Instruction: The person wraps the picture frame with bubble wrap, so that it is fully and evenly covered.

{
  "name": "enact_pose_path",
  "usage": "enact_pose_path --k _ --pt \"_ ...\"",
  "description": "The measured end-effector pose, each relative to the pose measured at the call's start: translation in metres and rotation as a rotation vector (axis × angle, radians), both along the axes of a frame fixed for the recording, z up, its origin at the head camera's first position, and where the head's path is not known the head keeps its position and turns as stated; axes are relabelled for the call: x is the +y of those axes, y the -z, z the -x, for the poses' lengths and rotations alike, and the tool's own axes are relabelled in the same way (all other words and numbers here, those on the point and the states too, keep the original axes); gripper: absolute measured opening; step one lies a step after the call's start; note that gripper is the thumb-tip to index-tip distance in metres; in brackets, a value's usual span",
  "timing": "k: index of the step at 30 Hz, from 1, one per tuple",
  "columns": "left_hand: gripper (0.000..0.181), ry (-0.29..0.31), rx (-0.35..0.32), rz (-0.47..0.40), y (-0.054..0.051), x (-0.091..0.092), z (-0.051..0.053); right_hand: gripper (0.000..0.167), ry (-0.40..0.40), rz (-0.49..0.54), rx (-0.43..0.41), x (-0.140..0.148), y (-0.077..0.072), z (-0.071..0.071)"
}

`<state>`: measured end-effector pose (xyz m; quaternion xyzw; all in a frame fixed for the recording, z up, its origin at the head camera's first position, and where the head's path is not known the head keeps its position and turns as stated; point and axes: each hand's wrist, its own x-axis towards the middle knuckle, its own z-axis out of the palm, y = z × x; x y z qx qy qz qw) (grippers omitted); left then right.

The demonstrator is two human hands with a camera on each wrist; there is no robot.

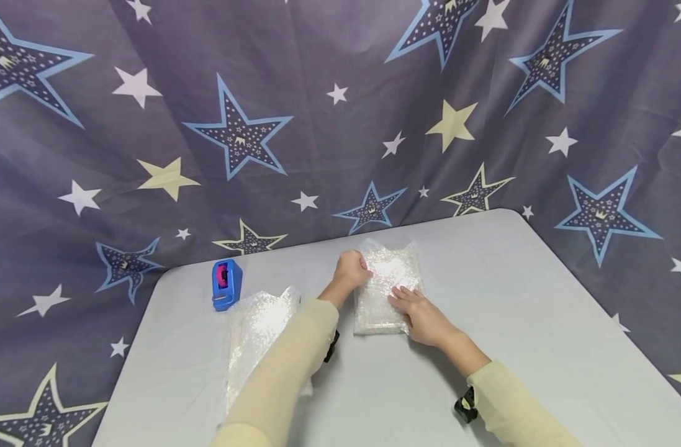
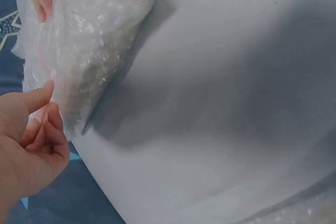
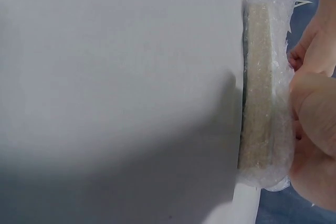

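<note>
A flat, block-shaped package in clear bubble wrap lies on the table, right of centre in the head view. At its upper left edge, my left hand has its fingers curled in, and thumb and fingers pinch the loose wrap edge in the left wrist view. A faint pinkish line crosses the wrap beside the left thumb; what it is, I cannot tell. My right hand rests with extended fingers on the package's top, near its right side. Through the wrap, the right wrist view shows a tan, thick side of the block.
Left of the package lies another sheet or packet of bubble wrap, partly behind the left sleeve. A blue tape dispenser with a pink roll stands at the table's back left. The grey-white table meets a star-patterned curtain behind.
</note>
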<state>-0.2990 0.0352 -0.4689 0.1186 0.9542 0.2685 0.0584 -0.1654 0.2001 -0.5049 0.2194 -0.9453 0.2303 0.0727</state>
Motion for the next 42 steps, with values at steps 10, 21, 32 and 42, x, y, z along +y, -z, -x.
enact_pose_path --k 10,21,32,42 --pt "0.011 -0.092 -0.006 -0.063 0.001 -0.012 -0.004 0.047 -0.013 0.009 -0.006 -0.001 -0.001 0.0" --pt "0.008 -0.071 0.003 -0.002 0.013 -0.015 -0.003 0.05 -0.056 0.022 -0.058 0.007 -0.008 0.004" --pt "0.038 0.391 0.268 0.513 0.008 -0.009 -0.057 0.048 -0.108 -0.054 -0.149 0.003 -0.029 0.012" --pt "0.047 0.399 0.231 0.551 0.009 -0.01 -0.059 0.047 -0.082 -0.086 0.028 0.001 -0.033 0.037"
